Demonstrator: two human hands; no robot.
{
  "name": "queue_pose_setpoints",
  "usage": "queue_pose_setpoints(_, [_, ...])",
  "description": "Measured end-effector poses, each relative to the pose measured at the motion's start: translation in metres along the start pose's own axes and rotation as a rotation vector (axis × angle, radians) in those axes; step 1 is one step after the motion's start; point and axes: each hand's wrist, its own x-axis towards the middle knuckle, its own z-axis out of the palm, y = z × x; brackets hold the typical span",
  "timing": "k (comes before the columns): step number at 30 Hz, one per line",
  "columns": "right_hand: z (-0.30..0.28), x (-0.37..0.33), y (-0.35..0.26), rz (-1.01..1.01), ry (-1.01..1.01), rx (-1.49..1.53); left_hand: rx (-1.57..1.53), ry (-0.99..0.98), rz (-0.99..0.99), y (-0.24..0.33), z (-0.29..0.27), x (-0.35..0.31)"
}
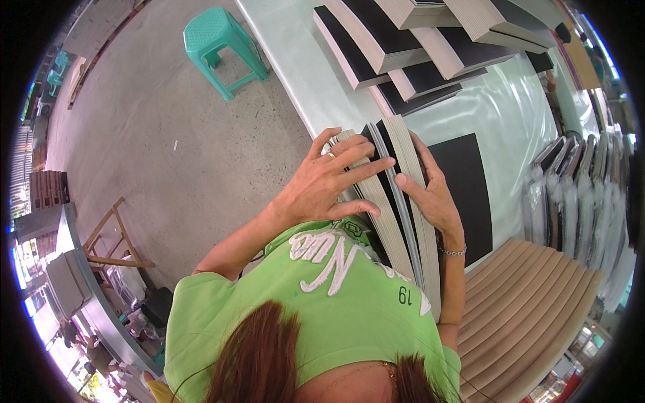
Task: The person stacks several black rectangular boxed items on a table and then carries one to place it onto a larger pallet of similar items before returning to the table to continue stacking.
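Note:
I hold a stack of black-covered books (396, 201) upright on edge against my chest, page edges facing up. My left hand (322, 181) lies flat across the left side of the stack, fingers spread over the top edges. My right hand (433, 195) presses the right side, thumb on the page edges. The stack's far end rests at the edge of a pale green table (302, 67). A black sheet (467, 181) lies on the table just right of the stack.
Several piles of black-covered books (403, 47) lie fanned at the table's far end. Plastic-wrapped bundles (571, 201) stand at the right, with a row of tan paper stacks (524, 309) below them. A teal plastic stool (225, 47) stands on the concrete floor to the left.

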Motion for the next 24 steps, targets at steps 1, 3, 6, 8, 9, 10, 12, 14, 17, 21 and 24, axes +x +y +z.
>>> queue_pose_setpoints(1, [0.0,0.0,0.0,0.001,0.002,0.004,-0.012,0.026,-0.021,0.0,-0.001,0.0])
queue_pose_setpoints(3, [-0.001,0.0,0.0,-0.003,0.002,-0.007,-0.035,0.077,-0.063,0.002,-0.005,0.0])
queue_pose_setpoints(6, [-0.001,0.0,-0.002,0.017,0.004,-0.004,-0.091,0.072,-0.012,0.006,-0.004,0.014])
queue_pose_setpoints(8, [-0.001,0.0,-0.001,0.015,0.002,-0.01,-0.068,0.004,-0.018,0.008,-0.002,0.017])
queue_pose_setpoints(9, [-0.002,0.0,0.003,0.0,0.003,-0.019,-0.056,-0.029,-0.017,0.009,-0.001,0.019])
queue_pose_setpoints(10, [-0.003,0.0,0.004,-0.015,0.004,-0.029,-0.038,-0.023,-0.003,0.01,0.0,0.019])
queue_pose_setpoints(12, [-0.002,0.0,-0.001,-0.005,0.01,-0.013,0.001,-0.013,0.023,0.011,0.002,0.019])
queue_pose_setpoints(14, [-0.002,0.0,-0.002,-0.004,0.007,-0.008,0.009,0.004,0.035,0.008,0.007,0.018])
queue_pose_setpoints(17, [-0.003,0.0,0.0,-0.008,0.002,-0.022,0.008,0.0,0.03,0.007,0.007,0.017])
queue_pose_setpoints(21, [-0.004,0.001,0.0,-0.016,0.004,-0.031,0.031,-0.013,0.026,0.008,0.002,0.014])
queue_pose_setpoints(24, [-0.004,0.001,0.001,-0.014,0.008,-0.022,0.023,-0.014,0.032,0.006,0.003,0.013])
